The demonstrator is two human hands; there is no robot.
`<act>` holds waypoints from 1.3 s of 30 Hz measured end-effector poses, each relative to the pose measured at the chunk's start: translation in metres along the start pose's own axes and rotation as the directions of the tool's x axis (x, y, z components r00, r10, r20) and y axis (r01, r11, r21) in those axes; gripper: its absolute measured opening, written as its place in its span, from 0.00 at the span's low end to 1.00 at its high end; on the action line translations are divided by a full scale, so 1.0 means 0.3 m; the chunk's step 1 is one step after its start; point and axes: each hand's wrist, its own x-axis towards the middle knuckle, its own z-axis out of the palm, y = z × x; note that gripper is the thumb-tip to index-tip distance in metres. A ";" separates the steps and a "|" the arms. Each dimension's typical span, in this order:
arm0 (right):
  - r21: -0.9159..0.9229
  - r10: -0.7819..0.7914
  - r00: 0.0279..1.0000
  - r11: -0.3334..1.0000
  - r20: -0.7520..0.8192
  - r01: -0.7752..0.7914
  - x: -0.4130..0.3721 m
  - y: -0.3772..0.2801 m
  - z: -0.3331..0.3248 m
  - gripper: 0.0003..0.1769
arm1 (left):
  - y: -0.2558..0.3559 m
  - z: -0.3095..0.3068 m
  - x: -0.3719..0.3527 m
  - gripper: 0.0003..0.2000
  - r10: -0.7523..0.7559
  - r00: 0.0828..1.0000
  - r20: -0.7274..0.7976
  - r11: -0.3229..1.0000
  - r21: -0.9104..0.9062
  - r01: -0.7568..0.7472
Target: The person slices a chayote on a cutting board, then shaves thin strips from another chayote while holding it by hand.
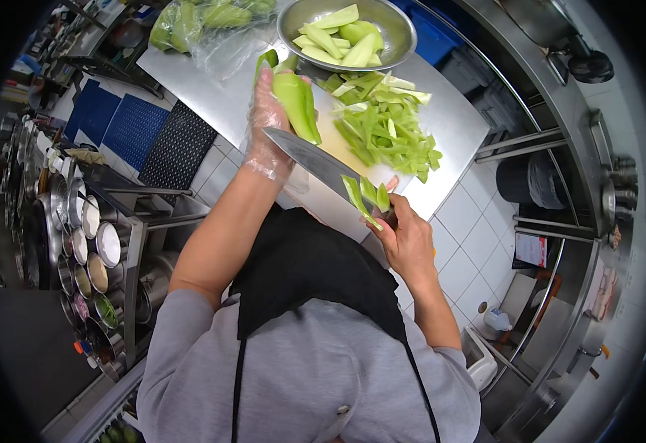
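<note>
My left hand (267,111), in a clear plastic glove, is closed around green vegetable pieces (297,107) above the cutting board's left part. My bare right hand (409,240) grips the handle end of a large knife (315,159); its blade points up and left, with the tip beside my left wrist. Several green slices (367,196) lie on the blade near the handle. A pile of cut green slices (389,129) covers the right side of the cutting board (334,140). Behind it, a metal bowl (287,33) holds pale green peeled pieces.
A clear plastic bag (223,33) with green vegetables lies at the steel table's back left (182,70). Containers of ingredients (107,244) stand on a rack at left. A black bin (540,181) and metal shelving are at right.
</note>
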 end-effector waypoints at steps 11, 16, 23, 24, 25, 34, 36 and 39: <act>0.018 0.003 0.999 1.000 0.038 -0.004 0.000 0.010 0.009 0.32 | 0.017 0.023 -0.010 0.21 0.013 1.000 -0.020 1.000 0.004 -0.013; 0.034 -0.002 0.999 0.999 0.040 0.001 0.001 0.006 0.008 0.32 | 0.025 0.020 0.002 0.21 -0.005 0.999 -0.051 1.000 0.008 0.006; -0.036 0.005 1.000 0.999 0.027 -0.004 0.001 0.008 0.011 0.30 | 0.031 0.029 -0.001 0.21 -0.070 0.993 -0.090 0.997 -0.017 0.069; -0.021 0.002 0.999 1.000 0.036 -0.002 0.003 0.008 0.010 0.30 | 0.033 0.040 -0.006 0.22 -0.083 0.989 -0.124 0.996 -0.024 0.081; -0.005 0.000 0.999 1.000 0.045 0.000 0.005 0.007 0.009 0.30 | 0.032 0.034 -0.003 0.21 -0.089 0.991 -0.103 0.996 -0.025 0.086; -0.039 -0.027 0.999 0.999 0.030 0.028 0.019 0.005 0.015 0.31 | 0.048 0.012 0.004 0.19 -0.204 0.976 -0.079 0.976 0.061 0.209; -0.049 -0.036 0.999 0.998 0.011 0.036 0.026 0.006 0.023 0.31 | 0.030 0.050 -0.031 0.21 -0.151 0.979 -0.138 0.976 0.138 0.170; -0.052 -0.050 0.999 0.997 -0.011 0.049 0.029 0.014 0.037 0.32 | 0.028 0.065 -0.055 0.21 -0.162 0.974 -0.160 0.974 0.134 0.184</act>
